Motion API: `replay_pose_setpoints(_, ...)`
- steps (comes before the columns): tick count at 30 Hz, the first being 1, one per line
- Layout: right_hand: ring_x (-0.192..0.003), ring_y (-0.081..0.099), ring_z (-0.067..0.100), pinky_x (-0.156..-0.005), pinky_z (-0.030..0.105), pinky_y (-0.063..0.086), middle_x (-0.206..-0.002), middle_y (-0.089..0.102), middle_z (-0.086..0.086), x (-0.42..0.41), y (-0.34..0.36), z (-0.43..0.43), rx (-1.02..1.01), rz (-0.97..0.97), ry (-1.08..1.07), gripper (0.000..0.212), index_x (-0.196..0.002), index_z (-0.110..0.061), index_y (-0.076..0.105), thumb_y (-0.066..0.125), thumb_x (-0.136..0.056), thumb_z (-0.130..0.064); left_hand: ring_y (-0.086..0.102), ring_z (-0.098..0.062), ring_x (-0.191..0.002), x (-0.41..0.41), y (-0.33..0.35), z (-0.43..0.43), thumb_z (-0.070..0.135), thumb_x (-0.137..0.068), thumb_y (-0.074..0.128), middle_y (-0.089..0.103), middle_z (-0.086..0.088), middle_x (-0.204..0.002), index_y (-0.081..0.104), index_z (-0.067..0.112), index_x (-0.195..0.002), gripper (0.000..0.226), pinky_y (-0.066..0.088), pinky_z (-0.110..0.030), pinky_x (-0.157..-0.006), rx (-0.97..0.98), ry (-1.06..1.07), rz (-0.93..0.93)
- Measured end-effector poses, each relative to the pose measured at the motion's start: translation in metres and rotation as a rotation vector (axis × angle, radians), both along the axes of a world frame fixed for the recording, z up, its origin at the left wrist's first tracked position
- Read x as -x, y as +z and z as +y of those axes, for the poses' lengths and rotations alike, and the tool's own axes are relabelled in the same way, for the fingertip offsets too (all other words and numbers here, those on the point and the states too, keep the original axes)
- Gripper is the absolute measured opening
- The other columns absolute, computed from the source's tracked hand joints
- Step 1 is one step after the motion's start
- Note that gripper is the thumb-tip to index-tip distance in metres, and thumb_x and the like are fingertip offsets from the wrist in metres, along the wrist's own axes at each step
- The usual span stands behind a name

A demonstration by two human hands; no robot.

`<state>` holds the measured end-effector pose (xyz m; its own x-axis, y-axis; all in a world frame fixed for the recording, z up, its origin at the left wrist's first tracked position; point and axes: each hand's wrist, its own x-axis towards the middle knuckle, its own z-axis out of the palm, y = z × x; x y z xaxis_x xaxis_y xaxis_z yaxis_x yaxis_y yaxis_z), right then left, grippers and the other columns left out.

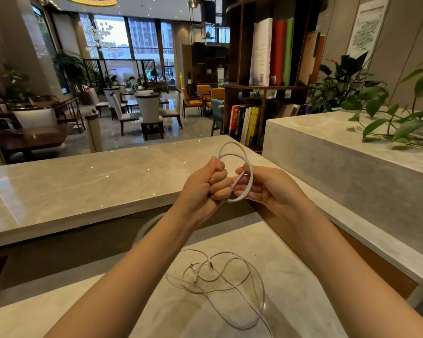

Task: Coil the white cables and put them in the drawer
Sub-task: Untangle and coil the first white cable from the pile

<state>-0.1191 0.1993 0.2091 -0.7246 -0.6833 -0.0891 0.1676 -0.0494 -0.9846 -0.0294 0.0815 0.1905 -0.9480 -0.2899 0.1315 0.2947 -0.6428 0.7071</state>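
A coiled white cable (239, 152) is held up in front of me above the counter, wound into round loops. My left hand (205, 184) is a fist clamped around the left side of the coil. My right hand (264, 186) pinches the cable's loose end against the right side of the loops. Below my arms, loose white cables (230, 284) lie tangled on the lower marble desk surface (156, 301), their plugs showing near the middle of the tangle. No drawer shows in the head view.
A raised marble counter (83, 181) runs across in front of the desk. A marble ledge (340, 147) with leafy plants (401, 113) stands to the right. A round bookshelf (269, 69) rises behind it. Chairs and tables fill the lobby beyond.
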Motion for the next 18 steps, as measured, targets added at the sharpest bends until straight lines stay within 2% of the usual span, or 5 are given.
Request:
replay_pose_setpoints(2,-0.068,0.072,0.022,-0.061,0.03,0.06,-0.08,0.074,0.012,-0.002,0.001,0.004,0.069,-0.166,0.015,0.022,-0.09,-0.004,0.07,0.056,-0.092,-0.02,0.024,-0.005,-0.037,0.003,-0.003,-0.001,0.028,-0.101,0.032,0.033,0.006,-0.046,0.044,0.012,-0.073,0.034,0.02,-0.016,-0.037,0.146,0.112,-0.071)
replay_pose_setpoints(7,-0.069,0.072,0.02,-0.078,0.037,0.057,-0.077,0.074,0.01,-0.002,-0.005,0.002,0.078,-0.327,0.057,0.021,-0.088,-0.005,0.071,0.056,-0.092,-0.019,0.027,-0.007,-0.043,0.006,-0.013,-0.002,0.028,-0.101,0.031,0.036,0.007,-0.048,0.044,0.014,-0.074,0.034,0.024,-0.019,-0.041,0.575,0.333,-0.223)
replay_pose_setpoints(12,-0.053,0.052,0.013,-0.071,0.032,0.047,-0.054,0.053,0.0,-0.004,-0.013,-0.002,0.057,-0.363,0.147,0.025,-0.086,-0.009,0.064,0.045,-0.096,-0.021,0.027,-0.005,-0.041,0.006,-0.018,-0.013,0.027,-0.101,0.034,0.037,0.009,-0.047,0.047,0.013,-0.075,0.033,0.025,-0.016,-0.039,0.548,0.289,-0.218)
replay_pose_setpoints(15,-0.057,0.051,0.013,-0.075,0.033,0.045,-0.057,0.048,-0.001,-0.003,-0.02,-0.003,0.026,-0.27,0.188,0.028,-0.081,-0.014,0.059,0.046,-0.096,-0.033,0.027,-0.005,-0.042,0.005,-0.02,-0.019,0.026,-0.101,0.034,0.036,0.008,-0.048,0.048,0.013,-0.075,0.032,0.025,-0.016,-0.04,0.555,0.289,-0.224)
replay_pose_setpoints(18,-0.074,0.058,0.014,-0.078,0.029,0.049,-0.073,0.056,0.002,-0.006,-0.03,-0.007,-0.119,0.073,0.203,0.012,-0.084,-0.014,0.058,0.059,-0.09,-0.024,0.026,-0.005,-0.041,0.003,-0.026,-0.022,0.025,-0.101,0.034,0.035,0.008,-0.047,0.047,0.012,-0.074,0.032,0.024,-0.016,-0.04,0.533,0.317,-0.205)
